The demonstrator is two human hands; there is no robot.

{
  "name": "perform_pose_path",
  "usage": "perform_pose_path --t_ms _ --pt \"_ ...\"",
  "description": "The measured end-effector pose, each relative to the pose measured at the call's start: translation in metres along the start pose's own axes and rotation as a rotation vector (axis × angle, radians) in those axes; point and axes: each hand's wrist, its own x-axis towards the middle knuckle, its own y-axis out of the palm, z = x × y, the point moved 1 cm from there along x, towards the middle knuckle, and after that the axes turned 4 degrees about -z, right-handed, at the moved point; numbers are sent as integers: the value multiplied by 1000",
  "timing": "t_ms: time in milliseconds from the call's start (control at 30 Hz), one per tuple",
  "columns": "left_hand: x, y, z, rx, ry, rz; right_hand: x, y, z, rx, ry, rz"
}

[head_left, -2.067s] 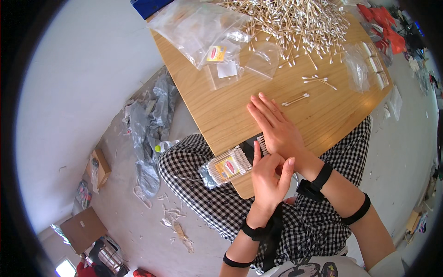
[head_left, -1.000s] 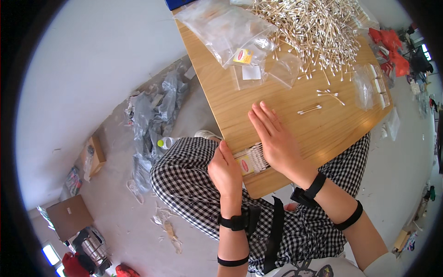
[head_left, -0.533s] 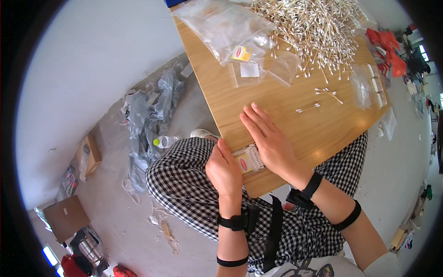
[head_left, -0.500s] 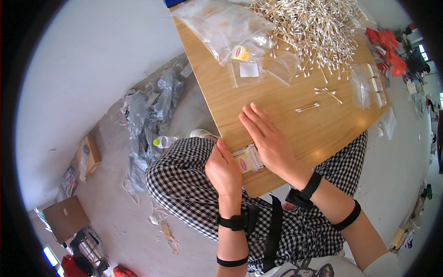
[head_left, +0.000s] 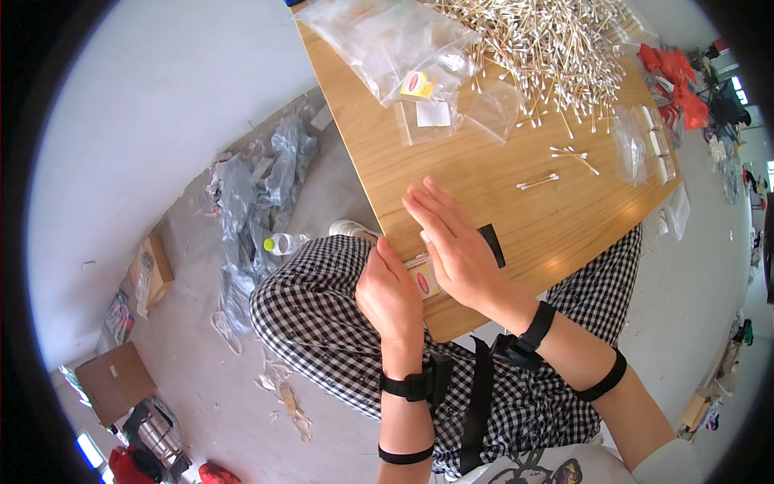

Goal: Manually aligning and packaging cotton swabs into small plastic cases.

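Observation:
Near the table's close corner lies a small clear pack of cotton swabs (head_left: 426,279) with a yellow and red label. My left hand (head_left: 389,292) is cupped closed against its left side, thumb up, its other fingertips mostly hidden. My right hand (head_left: 458,256) is open on the other side, its fingers stretched out together and edge-on, covering the pack's right part. Whether the right palm touches the pack cannot be told. Beside the right hand, a flat black patch (head_left: 491,245) of unclear kind shows on the tabletop.
A big heap of loose cotton swabs (head_left: 548,56) covers the table's far side. Clear plastic bags (head_left: 387,44) and a white card (head_left: 433,114) lie far left. A few stray swabs (head_left: 538,182) lie mid-table; small packs (head_left: 659,143) line the right edge. A bottle (head_left: 284,244) lies on the floor.
My right hand has shifted slightly left and up, covering more of the pack. The black patch has come into view beside it. My left hand has barely moved.

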Motion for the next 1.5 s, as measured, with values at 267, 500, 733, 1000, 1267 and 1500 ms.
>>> perform_pose_path --t_ms 267,500,733,1000,1267,1500 --pt "0 -5 3 1 48 17 3 9 21 468 103 -56" --pt "-1 -65 -18 93 575 286 -30 -10 8 1095 440 -202" --pt "2 -57 -5 35 569 450 -27 -4 20 1060 468 -186" --pt "3 -56 -9 -23 485 528 -24 14 42 966 348 -149" --pt "28 -52 -17 61 250 574 -25 12 34 1489 620 -292" --pt "26 -101 4 266 -78 604 -66 -38 42 1206 783 -156"
